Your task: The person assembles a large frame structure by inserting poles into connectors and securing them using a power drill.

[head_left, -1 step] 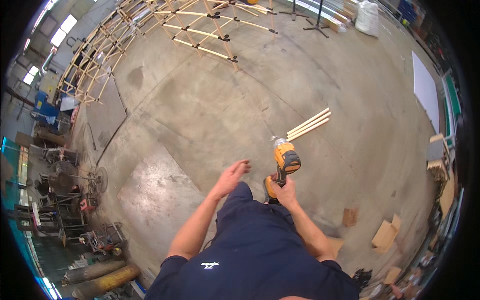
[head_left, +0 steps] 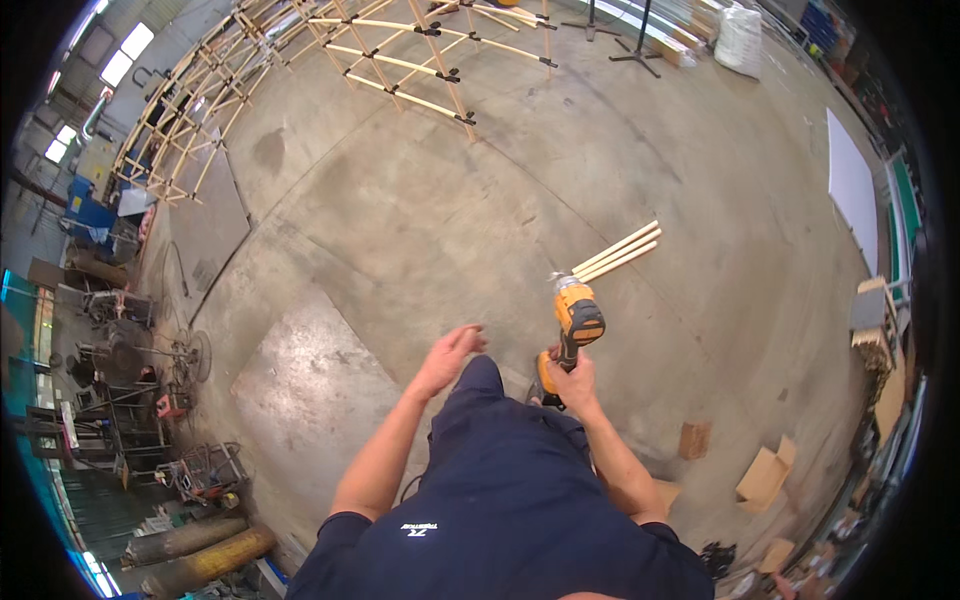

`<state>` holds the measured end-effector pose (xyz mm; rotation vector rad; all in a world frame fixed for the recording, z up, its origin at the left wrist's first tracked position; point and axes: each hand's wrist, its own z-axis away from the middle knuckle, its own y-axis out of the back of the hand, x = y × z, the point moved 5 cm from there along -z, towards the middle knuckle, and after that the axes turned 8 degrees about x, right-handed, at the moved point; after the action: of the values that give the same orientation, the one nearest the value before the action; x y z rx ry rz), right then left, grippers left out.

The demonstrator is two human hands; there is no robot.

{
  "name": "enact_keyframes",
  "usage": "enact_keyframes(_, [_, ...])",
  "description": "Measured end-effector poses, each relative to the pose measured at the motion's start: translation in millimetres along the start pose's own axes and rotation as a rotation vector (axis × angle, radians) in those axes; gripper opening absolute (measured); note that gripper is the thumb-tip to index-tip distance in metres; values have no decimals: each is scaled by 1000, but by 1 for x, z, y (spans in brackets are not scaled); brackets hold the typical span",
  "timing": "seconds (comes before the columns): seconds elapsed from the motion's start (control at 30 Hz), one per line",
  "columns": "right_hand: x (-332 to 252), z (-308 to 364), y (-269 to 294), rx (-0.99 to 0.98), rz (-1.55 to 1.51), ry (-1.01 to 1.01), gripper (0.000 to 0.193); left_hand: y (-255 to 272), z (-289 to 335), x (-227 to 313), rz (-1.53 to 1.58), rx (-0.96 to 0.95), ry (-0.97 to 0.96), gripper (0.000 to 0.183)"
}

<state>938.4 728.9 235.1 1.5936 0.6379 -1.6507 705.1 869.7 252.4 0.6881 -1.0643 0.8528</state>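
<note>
My right hand (head_left: pixel 573 385) is wrapped round the grip of a yellow and black cordless drill (head_left: pixel 580 318). Its metal nose points away from me, toward several pale rods (head_left: pixel 618 252) lying side by side on the floor; whether it touches them I cannot tell. Beyond my left knee, my left hand (head_left: pixel 447 360) hangs in the air with loosely bent fingers and holds nothing that I can see. Its nearest neighbour is my dark trouser leg.
Tube-and-joint frames (head_left: pixel 400 95) stand ahead and to the far left. A metal sheet (head_left: pixel 315 375) lies at left, near cluttered equipment (head_left: pixel 120 350) and gas cylinders (head_left: pixel 215 562). Cardboard pieces (head_left: pixel 766 474) lie at lower right. A white sack (head_left: pixel 738 42) stands at far right.
My left hand has shifted slightly left and nearer to me. The drill in my right hand sits slightly farther right in the picture. The floor things have barely shifted in view.
</note>
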Motion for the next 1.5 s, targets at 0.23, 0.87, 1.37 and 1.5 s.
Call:
enact_keyframes(0.23, [93,-205,73,143,547,-262,25,120,-95,-183,-535,275,523,61])
enact_keyframes(0.87, [119,-637,6,65,685,-822,21,242,-781,376,-270,862,-479,67])
enact_keyframes(1.37, [57,-1055,-25,-183,1042,-387,32,283,-973,412,66,1257,-474,27])
enact_keyframes(1.5, [53,-1073,-30,-211,1041,-492,34,332,-968,370,-110,1168,-318,32])
